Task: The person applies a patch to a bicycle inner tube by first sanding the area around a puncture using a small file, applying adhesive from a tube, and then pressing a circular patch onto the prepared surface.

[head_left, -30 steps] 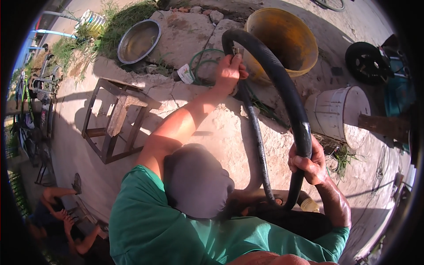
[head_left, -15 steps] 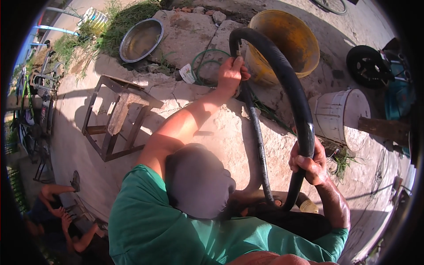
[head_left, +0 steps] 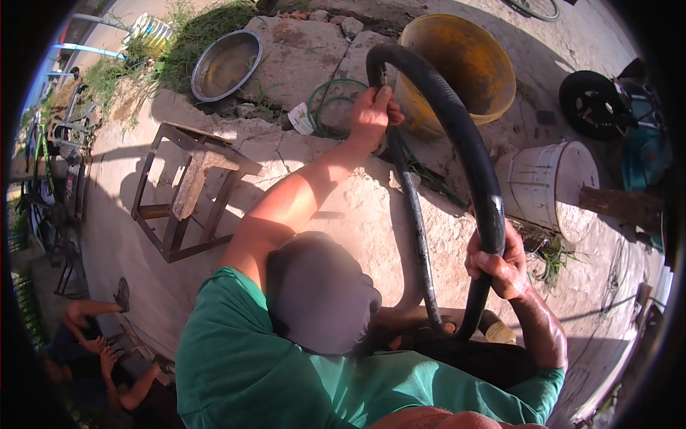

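A black inner tube [head_left: 457,107] stands up as a long loop in front of me. Its right side is thick and rounded, its left side thinner. My left hand [head_left: 371,118] is closed at the upper left of the loop, thumb and fingers pinched at the brass valve stem [head_left: 384,75] that sticks out of the tube's inner side. The fingers partly hide the stem. Lower on the right, my right hand [head_left: 500,264] wraps round the thick side of the tube, the thumb across its front. The bottom of the loop rests near my lap.
A yellow-stained bucket [head_left: 500,96] stands behind the tube, a metal basin [head_left: 250,71] at the far left. A metal-framed stool [head_left: 164,193] lies on the left. At the right are a white bucket [head_left: 529,182] and a black wheel [head_left: 582,100]. Another person [head_left: 100,350] sits lower left.
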`<move>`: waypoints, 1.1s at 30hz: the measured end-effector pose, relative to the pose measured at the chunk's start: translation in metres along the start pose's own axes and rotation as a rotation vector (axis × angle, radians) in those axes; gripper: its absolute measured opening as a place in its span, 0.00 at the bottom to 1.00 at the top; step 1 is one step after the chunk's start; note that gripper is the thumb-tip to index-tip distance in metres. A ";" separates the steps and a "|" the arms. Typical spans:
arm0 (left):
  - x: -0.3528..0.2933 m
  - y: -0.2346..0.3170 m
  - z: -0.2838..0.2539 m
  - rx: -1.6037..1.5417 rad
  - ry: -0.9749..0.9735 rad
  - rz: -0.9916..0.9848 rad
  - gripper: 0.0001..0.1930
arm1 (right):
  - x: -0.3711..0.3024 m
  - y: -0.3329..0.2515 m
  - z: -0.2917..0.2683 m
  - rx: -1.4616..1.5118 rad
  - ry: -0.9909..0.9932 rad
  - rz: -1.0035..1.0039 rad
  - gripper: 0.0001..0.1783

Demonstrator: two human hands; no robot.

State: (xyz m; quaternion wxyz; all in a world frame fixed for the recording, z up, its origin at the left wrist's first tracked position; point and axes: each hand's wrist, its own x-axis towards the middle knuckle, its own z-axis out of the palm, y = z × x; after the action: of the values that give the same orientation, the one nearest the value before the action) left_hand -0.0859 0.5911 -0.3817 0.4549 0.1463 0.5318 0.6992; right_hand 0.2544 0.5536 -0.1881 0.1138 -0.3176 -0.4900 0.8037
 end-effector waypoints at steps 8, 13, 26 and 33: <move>0.002 0.005 0.001 -0.037 0.004 -0.003 0.18 | 0.002 0.000 0.003 -0.029 0.005 0.048 0.24; 0.005 0.006 0.000 -0.056 0.018 0.011 0.17 | 0.003 0.006 0.002 -0.009 -0.036 0.032 0.25; 0.018 0.005 -0.006 0.036 0.127 0.124 0.16 | -0.003 0.008 0.005 0.008 -0.023 0.101 0.24; 0.020 0.016 -0.009 0.055 0.062 0.103 0.16 | -0.007 0.009 0.006 0.002 -0.030 0.097 0.25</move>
State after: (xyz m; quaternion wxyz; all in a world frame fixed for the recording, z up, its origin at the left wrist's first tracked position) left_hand -0.1112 0.6011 -0.3769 0.3974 0.1641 0.5565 0.7110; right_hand 0.2575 0.5413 -0.1913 0.0677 -0.3286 -0.4750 0.8135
